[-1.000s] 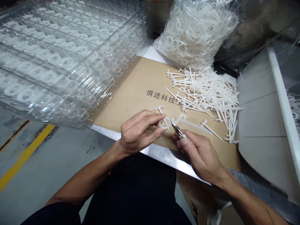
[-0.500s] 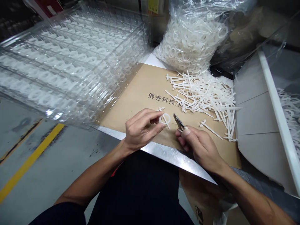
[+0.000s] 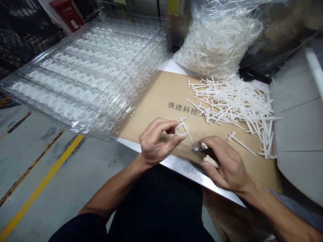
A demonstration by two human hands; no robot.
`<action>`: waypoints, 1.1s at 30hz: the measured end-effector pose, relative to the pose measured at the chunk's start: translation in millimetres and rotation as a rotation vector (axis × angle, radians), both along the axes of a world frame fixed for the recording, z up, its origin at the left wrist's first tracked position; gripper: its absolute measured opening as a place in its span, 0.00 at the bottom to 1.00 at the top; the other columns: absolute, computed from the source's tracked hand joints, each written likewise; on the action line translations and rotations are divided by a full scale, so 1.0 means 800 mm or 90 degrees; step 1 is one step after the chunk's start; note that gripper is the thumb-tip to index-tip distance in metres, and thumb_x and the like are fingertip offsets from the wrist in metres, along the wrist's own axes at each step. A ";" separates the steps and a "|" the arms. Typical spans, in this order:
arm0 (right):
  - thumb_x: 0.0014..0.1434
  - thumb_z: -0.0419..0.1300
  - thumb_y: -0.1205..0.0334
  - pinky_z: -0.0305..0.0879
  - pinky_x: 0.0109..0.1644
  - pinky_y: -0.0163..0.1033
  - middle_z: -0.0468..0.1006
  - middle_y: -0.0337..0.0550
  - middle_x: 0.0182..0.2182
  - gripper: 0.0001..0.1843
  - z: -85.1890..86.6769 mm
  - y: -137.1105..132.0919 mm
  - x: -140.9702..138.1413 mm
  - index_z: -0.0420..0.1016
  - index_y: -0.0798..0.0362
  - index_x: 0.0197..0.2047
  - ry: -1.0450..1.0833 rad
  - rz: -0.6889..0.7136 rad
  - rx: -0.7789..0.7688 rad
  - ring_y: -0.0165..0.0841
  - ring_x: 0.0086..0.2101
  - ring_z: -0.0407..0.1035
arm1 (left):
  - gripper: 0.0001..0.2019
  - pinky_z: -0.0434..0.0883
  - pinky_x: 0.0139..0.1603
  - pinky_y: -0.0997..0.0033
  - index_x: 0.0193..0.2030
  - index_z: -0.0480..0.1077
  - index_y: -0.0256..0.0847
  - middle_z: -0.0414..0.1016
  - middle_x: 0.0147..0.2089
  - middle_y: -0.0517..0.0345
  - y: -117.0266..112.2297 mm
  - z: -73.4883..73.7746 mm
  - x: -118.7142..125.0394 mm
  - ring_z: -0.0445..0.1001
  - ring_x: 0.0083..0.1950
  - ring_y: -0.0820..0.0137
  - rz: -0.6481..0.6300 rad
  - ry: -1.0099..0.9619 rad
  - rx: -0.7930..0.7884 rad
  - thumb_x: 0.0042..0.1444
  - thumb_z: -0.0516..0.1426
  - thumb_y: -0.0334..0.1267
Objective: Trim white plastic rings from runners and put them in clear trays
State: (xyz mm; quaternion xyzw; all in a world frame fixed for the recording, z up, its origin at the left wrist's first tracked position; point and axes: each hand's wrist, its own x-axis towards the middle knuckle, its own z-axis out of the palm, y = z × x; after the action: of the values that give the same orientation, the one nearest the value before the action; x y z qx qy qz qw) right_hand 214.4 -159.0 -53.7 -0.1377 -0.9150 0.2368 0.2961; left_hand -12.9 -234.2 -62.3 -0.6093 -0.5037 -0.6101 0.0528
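**At the steel-edged surface (image 3: 184, 167), a left hand pinches a white plastic ring piece**

Over the near corner of a brown cardboard sheet (image 3: 153, 107) printed with dark Chinese characters, the left hand (image 3: 157, 141) is partly closed, its thumb and curled fingers gripping the white plastic ring piece (image 3: 181, 129) at the ring's edge. The piece hangs in the air above the cardboard, with a short crossbar at its top and a thin stem slanting down to the right. The right hand (image 3: 224, 161) is closed around the cream handles of small cutting pliers (image 3: 202, 150), whose metal head points left, low over the cardboard and just beside the stem's lower tip, not visibly touching it.

Farther right, a tangled pile of similar white plastic pieces (image 3: 234, 107) lies on the cardboard, with one loose piece (image 3: 241, 143) near the right hand. Behind the pile sits a clear bag of white plastic rings (image 3: 214, 43). To the left, stacked clear trays (image 3: 88, 74) hold rows of white pieces, and a pale bin liner (image 3: 297, 134) rises at the right. Below the surface, a yellow line (image 3: 42, 181) runs across the grey floor.
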 end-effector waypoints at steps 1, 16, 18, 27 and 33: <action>0.69 0.60 0.57 0.74 0.47 0.53 0.79 0.61 0.43 0.20 0.000 0.000 -0.001 0.70 0.62 0.57 -0.001 0.016 0.020 0.49 0.43 0.76 | 0.15 0.76 0.38 0.72 0.51 0.78 0.37 0.79 0.37 0.56 0.000 0.000 0.000 0.76 0.36 0.73 0.003 -0.003 -0.001 0.59 0.71 0.38; 0.66 0.63 0.56 0.75 0.52 0.58 0.82 0.63 0.52 0.21 0.005 -0.001 -0.007 0.71 0.63 0.56 -0.124 0.070 0.113 0.54 0.50 0.74 | 0.13 0.75 0.36 0.72 0.49 0.78 0.39 0.77 0.36 0.59 0.001 -0.001 -0.002 0.75 0.35 0.73 0.029 -0.022 -0.003 0.60 0.70 0.39; 0.65 0.64 0.57 0.76 0.52 0.59 0.82 0.65 0.52 0.23 0.004 0.001 -0.007 0.70 0.64 0.57 -0.122 0.047 0.120 0.55 0.50 0.74 | 0.13 0.74 0.36 0.72 0.49 0.78 0.39 0.77 0.35 0.59 0.002 -0.002 -0.002 0.75 0.35 0.73 0.025 -0.024 -0.002 0.59 0.70 0.38; 0.67 0.62 0.57 0.76 0.53 0.59 0.83 0.64 0.52 0.23 0.002 0.006 -0.004 0.70 0.61 0.59 -0.139 -0.058 0.135 0.55 0.49 0.75 | 0.13 0.73 0.35 0.72 0.47 0.78 0.39 0.76 0.34 0.60 0.002 0.000 -0.001 0.74 0.35 0.73 0.020 -0.026 -0.012 0.58 0.71 0.37; 0.67 0.61 0.57 0.76 0.53 0.58 0.82 0.63 0.52 0.20 0.003 0.008 -0.003 0.71 0.60 0.58 -0.161 -0.115 0.143 0.54 0.50 0.75 | 0.12 0.73 0.35 0.72 0.47 0.78 0.39 0.76 0.33 0.60 0.002 0.000 -0.001 0.73 0.34 0.74 0.021 -0.027 -0.010 0.58 0.71 0.37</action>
State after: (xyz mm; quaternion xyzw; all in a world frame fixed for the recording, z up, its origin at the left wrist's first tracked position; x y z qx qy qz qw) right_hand 212.3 -152.5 -51.0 -0.2141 -0.9494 0.0868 0.2126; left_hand -13.6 -232.8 -62.3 -0.5883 -0.5196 -0.6178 0.0475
